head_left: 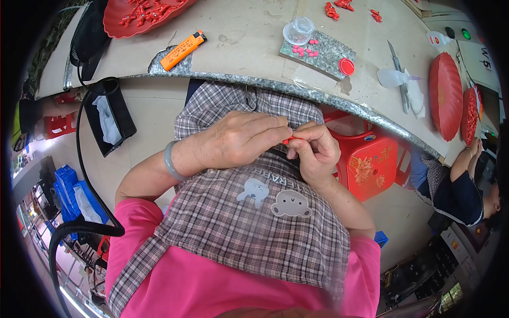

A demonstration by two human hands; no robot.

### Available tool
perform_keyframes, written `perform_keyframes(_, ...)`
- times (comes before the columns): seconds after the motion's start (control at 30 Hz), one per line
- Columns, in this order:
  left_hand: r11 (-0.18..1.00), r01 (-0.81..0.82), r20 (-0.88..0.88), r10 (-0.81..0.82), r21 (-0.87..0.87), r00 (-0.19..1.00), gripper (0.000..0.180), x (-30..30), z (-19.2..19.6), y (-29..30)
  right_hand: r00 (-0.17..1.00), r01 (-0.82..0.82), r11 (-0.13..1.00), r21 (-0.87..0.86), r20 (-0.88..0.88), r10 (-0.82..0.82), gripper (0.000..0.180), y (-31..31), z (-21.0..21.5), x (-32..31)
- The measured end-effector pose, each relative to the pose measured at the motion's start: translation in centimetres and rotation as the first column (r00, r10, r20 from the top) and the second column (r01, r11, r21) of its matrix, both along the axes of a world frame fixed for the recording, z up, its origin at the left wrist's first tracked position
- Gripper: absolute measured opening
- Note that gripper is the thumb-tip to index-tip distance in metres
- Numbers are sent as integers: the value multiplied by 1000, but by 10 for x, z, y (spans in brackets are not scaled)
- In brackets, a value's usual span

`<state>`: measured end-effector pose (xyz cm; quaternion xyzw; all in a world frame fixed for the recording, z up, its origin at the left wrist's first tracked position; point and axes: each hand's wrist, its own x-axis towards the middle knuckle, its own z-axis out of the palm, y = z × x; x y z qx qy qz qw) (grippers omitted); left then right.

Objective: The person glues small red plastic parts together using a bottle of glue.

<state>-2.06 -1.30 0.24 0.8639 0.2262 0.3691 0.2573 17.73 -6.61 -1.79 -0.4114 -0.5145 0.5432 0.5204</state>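
- Your left hand (238, 140) and right hand (314, 149) meet over your lap, in front of the worktop (249, 32)'s near edge and above your checked apron (249, 222).
- Between them you hold a small red piece (289, 140); the left fingers pinch one end and the right fingers curl closed around the other, so both hands grip it.
- The piece is mostly hidden by the fingers, so its shape cannot be told.
- A pale green bangle (170, 160) sits on your left wrist.
- On the worktop, near its front edge, lies a grey stone slab (323, 53) with small pink bits (305, 50) on it.
- A clear cup (298, 30) stands upside down at the slab's far left corner, and a red cap (346, 66) sits at its right corner.
- An orange lighter (183, 50) lies to the left of the slab, well apart from it, near the front edge.
- A red tray (140, 16) with red pieces sits at the far left of the worktop.
- To the right lie a slim metal tool (398, 71) and a crumpled clear bag (395, 78), touching.
- Further right, two red trays (445, 95) stand at the right end.
- A red stool (366, 161) stands on the floor just right of your right hand.
- Another person (456, 191) sits at the far right.
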Motion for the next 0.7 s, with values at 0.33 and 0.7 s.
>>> perform_keyframes(0.33,1000,9,-31,-9,-8,999,29,-1,2,0,999,1,1000,-26,-38,-2,8,0,0,-2)
perform_keyframes(0.7,1000,1,-22,-1,1,1000,28,0,0,-1,999,2,999,-33,-43,-4,9,-1,0,-1)
